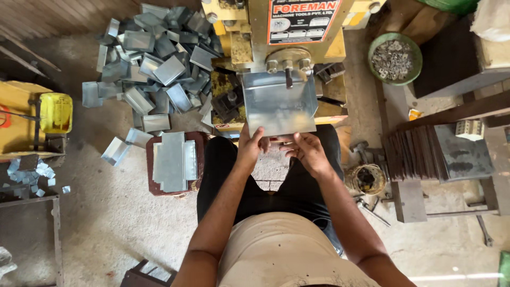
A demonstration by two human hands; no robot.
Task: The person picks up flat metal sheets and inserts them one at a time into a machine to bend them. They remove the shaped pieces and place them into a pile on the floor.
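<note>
Far left: pile of bent sheet-metal pieces (154,64) lying on floor; flat blanks (172,161) stacked on a near stool. Centre: left hand (251,144) and right hand (305,150) both gripping, fingers clamped, near edge of metal sheet (276,103) sitting under yellow press machine (287,37). Far right: green bowl (396,57) holding small parts.

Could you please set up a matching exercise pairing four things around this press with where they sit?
Things:
1. green bowl of small metal pieces
2. heap of bent sheet-metal parts
3. flat metal blanks
4. sheet-metal piece

Places:
A. stacked on a dark red stand
B. held at the yellow press by both hands
C. piled on the floor, upper left
D. upper right

Pairs: 1-D, 2-C, 3-A, 4-B
</note>
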